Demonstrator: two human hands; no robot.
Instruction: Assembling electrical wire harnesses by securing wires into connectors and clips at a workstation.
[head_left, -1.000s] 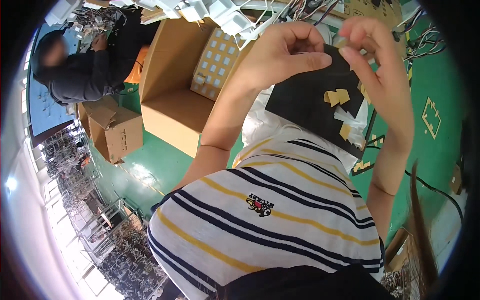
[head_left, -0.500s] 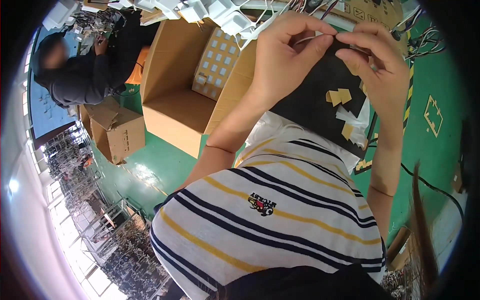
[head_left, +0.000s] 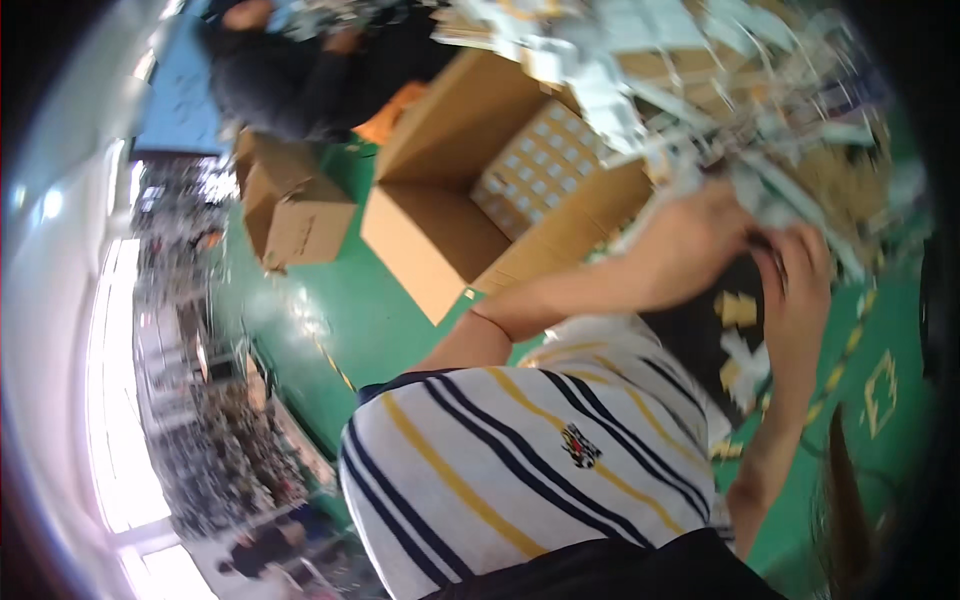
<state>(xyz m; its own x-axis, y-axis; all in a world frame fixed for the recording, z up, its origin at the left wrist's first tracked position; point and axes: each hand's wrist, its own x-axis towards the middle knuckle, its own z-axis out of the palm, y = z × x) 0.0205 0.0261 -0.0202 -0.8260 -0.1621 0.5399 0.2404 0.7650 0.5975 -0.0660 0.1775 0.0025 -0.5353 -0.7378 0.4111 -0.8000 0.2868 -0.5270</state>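
My left hand (head_left: 698, 238) and my right hand (head_left: 798, 272) meet at the fingertips above the far end of a black surface (head_left: 692, 328). Motion smears both. The fingers of each look curled and pinched together, but anything between them is too small and blurred to make out. Just beyond the fingers spreads a blurred heap of white plastic parts with cables (head_left: 600, 110). Below my right hand, small tan pieces (head_left: 737, 309) and crumpled white material (head_left: 745, 368) lie on the black surface.
Left of my arms stands a big open carton (head_left: 425, 240) with a gridded panel of pale squares (head_left: 535, 170) inside. Farther left are a smaller carton (head_left: 310, 232) and a person in dark clothes (head_left: 270, 88) at a blue table (head_left: 180, 110). Striped tape (head_left: 845, 355) marks the green floor at right.
The whole view has swung, so the cartons and the other person appear farther right. More of the white parts heap shows. Both hands sit lower in the picture, still together at the fingertips.
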